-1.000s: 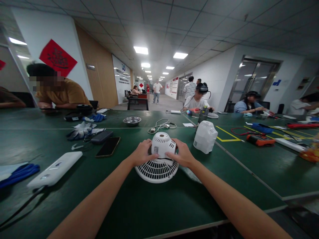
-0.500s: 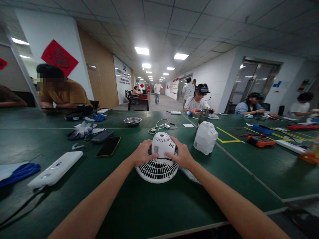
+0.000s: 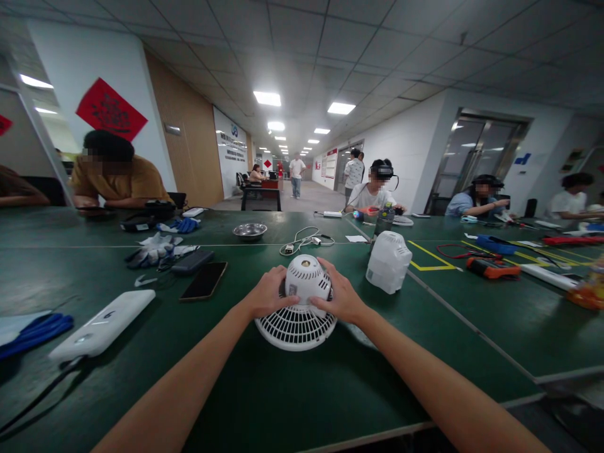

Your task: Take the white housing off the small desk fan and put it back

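So the left hand (image 3: 272, 294) and right hand (image 3: 340, 294) have their fingers curled round the white plastic motor housing (image 3: 306, 277), right above its round slatted grille (image 3: 296, 327) on the green table (image 3: 255, 390).

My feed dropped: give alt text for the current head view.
The person's left grip and right grip hold a fan's white motor housing above its round grille on the green table. A smartphone lies to the left, a translucent plastic piece to the right.

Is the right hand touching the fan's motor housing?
Touching. The head view shows the right hand with its thumb against the lower side of the motor housing.
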`<state>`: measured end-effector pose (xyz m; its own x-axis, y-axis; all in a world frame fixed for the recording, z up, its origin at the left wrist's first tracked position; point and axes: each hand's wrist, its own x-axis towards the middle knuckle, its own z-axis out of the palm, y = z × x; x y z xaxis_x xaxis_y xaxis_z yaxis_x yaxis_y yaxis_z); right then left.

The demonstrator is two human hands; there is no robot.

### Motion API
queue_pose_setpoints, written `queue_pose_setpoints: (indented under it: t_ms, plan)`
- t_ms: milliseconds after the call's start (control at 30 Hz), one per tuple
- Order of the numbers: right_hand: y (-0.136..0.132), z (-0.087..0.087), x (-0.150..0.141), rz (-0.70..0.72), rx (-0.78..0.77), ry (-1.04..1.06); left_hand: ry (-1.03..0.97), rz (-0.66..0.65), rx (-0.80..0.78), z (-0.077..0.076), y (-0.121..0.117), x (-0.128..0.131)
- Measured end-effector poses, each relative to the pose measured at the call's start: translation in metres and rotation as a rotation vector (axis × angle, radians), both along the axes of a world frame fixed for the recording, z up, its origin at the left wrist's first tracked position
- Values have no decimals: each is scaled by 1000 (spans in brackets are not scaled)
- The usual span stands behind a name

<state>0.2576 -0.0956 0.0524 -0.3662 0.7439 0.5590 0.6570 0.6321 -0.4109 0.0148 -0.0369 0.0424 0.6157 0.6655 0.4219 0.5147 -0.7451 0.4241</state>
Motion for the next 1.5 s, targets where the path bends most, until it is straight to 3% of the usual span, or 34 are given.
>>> queue_pose_setpoints:
  t_ms: [700, 1167, 1500]
  plan:
    - [-4, 15, 7, 8, -106, -13, 78, 22, 9, 6, -2, 2]
    - [1, 14, 9, 50, -144, -42, 72, 66, 2, 3, 1, 5]
    - [2, 12, 8, 54, -106, -66, 90, 20, 7, 1, 7, 2]
